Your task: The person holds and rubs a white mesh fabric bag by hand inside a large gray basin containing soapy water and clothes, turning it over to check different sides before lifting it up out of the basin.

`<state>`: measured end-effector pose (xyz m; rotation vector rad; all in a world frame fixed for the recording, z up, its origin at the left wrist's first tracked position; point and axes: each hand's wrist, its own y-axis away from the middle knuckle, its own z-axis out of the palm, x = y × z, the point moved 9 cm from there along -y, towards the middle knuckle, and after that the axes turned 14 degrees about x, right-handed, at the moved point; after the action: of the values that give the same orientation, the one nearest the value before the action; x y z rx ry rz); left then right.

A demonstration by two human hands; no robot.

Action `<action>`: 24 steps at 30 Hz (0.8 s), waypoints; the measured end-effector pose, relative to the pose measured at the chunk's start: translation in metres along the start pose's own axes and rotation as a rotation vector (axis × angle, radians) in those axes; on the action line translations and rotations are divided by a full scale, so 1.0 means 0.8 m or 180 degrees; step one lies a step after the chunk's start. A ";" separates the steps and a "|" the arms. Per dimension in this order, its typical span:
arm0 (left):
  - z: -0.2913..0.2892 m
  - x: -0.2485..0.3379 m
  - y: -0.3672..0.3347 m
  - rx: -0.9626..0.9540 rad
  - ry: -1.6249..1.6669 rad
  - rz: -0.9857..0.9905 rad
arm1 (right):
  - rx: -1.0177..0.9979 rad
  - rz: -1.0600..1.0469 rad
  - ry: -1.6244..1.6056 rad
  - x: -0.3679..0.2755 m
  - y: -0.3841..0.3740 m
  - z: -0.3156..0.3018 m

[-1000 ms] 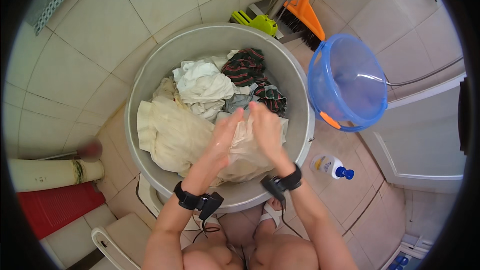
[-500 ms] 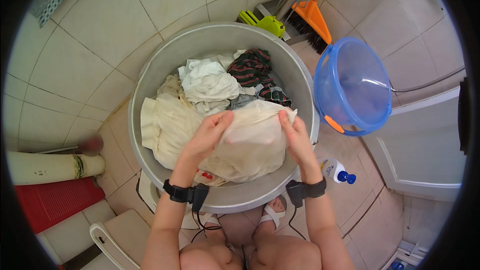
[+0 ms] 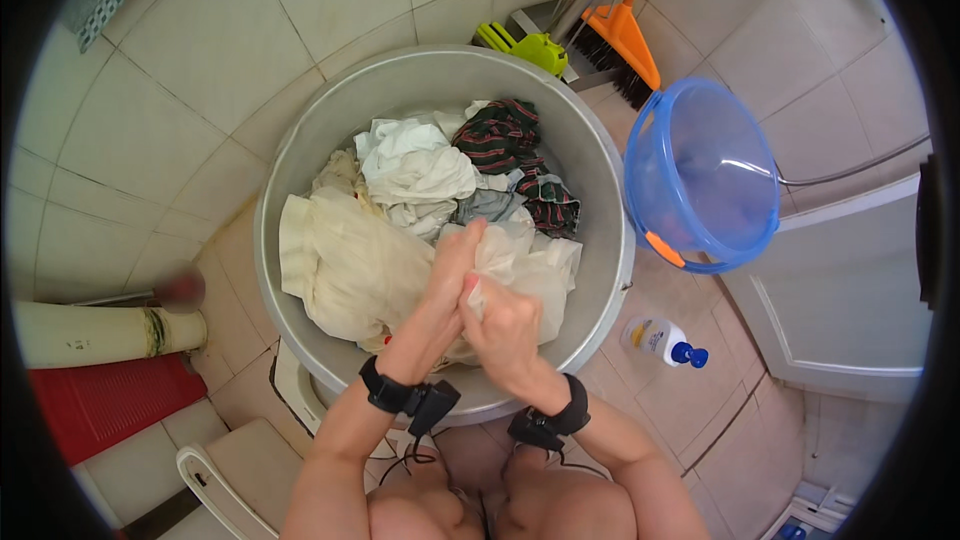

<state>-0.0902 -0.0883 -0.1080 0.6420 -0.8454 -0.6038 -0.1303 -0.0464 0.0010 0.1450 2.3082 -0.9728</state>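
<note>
A large round metal basin (image 3: 425, 80) stands in front of me with several garments in it. Over its near half, my left hand (image 3: 455, 265) and my right hand (image 3: 505, 328) press together, both closed on a thin cream cloth (image 3: 540, 270). The cloth's far part spreads out beyond my knuckles. Left of my hands lies a cream garment (image 3: 340, 265) with a gathered band. Farther back are a crumpled white garment (image 3: 415, 165) and a dark cloth with red stripes (image 3: 500, 135). A bit of grey cloth (image 3: 488, 206) shows between them.
A blue bucket (image 3: 650, 175) stands right of the basin, with a white bottle with a blue pump top (image 3: 660, 340) nearer me. Behind are an orange broom (image 3: 625, 35) and a green-edged dustpan (image 3: 540, 50). A beige plastic stool (image 3: 250, 470) is at lower left.
My hands held the cream cloth spread apart; now they have come together and bunched it between them. The right hand moved left and nearer me, against the left.
</note>
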 end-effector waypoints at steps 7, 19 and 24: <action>-0.010 -0.006 -0.017 -0.0188 -0.0353 0.0196 | -0.0101 0.0449 0.0119 0.037 -0.008 0.008; -0.017 0.023 -0.007 -0.0076 -0.0420 0.0218 | -0.0170 0.3108 -0.2668 0.143 -0.011 0.012; -0.042 -0.026 -0.049 -0.0089 -0.0650 -0.0192 | -0.0724 -0.0119 -0.0477 0.012 0.016 0.015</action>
<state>-0.0821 -0.0902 -0.1631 0.5885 -1.0089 -0.7436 -0.1278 -0.0465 -0.0192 -0.0634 2.2692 -0.7065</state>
